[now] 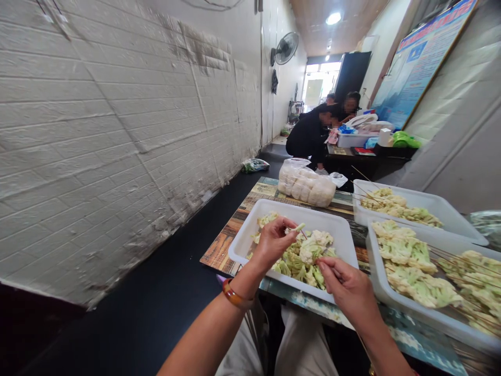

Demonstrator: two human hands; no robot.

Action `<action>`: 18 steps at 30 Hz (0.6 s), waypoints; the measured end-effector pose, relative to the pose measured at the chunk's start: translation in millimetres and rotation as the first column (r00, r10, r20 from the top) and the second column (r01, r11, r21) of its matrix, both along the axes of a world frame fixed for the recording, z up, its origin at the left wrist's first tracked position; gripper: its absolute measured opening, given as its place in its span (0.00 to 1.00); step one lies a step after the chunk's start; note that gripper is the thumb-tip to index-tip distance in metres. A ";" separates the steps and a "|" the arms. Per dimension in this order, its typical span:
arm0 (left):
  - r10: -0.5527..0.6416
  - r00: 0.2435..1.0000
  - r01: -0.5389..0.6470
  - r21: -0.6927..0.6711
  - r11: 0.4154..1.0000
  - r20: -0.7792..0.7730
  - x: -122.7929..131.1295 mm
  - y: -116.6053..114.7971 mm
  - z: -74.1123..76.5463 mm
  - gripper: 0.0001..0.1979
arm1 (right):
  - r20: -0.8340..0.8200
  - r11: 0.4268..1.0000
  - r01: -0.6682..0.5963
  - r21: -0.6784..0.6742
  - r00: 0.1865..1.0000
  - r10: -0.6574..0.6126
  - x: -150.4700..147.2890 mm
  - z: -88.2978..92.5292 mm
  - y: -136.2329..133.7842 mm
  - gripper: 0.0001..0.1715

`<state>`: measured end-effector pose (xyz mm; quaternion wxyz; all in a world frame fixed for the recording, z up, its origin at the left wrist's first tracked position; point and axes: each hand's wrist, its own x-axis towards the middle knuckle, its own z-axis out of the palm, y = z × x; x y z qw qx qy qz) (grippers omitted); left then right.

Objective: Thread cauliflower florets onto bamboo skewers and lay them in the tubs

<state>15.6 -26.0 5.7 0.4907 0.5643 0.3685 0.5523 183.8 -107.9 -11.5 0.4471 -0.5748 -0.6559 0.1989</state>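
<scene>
My left hand [276, 240], with an amber-coloured bangle on its wrist, is closed and pinches a small pale-green cauliflower floret [299, 228] above the near white tray [250, 219]. My right hand [346, 284] is closed around a thin skewer [365, 347], whose lower length shows beneath the wrist. A larger cauliflower piece [313, 246] sits just ahead of the right fingertips, apparently on the skewer. The reddish tip of the stick shows close to the left fingers. Loose cauliflower florets [289, 263] lie in the tray below both hands.
To the right, a white tray [376, 277] holds skewered cauliflower [415, 282]; another tray [457, 209] stands behind it. A plastic bag of white round items [307, 185] sits at the table's far end. Beyond, people in dark clothes [309, 136] bend beside a cluttered counter. A wall [117, 130] runs along the left.
</scene>
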 end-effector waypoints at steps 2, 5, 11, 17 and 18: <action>-0.004 1.000 0.004 0.014 1.000 -0.013 0.0 1.0 -1.1 0.09 | -0.001 1.000 -0.004 0.006 1.000 0.004 -0.1 -0.2 -0.1 0.18; -0.022 1.000 0.022 0.016 1.000 -0.007 -0.4 1.7 -1.3 0.09 | -0.014 1.000 -0.009 0.005 1.000 0.009 -0.3 0.2 -0.8 0.18; -0.088 0.994 0.089 -0.007 0.996 0.071 -0.2 -0.2 2.4 0.11 | -0.038 0.999 -0.031 -0.042 0.999 0.030 1.6 2.7 -0.6 0.20; -0.139 0.988 0.137 0.033 0.990 0.069 3.9 -4.8 5.7 0.08 | -0.062 0.997 -0.031 -0.064 0.998 0.027 1.7 3.4 -0.2 0.21; -0.151 0.986 0.149 0.037 0.988 0.064 4.5 -6.2 6.6 0.08 | -0.067 0.997 -0.029 -0.065 0.997 0.025 1.6 3.2 -0.2 0.21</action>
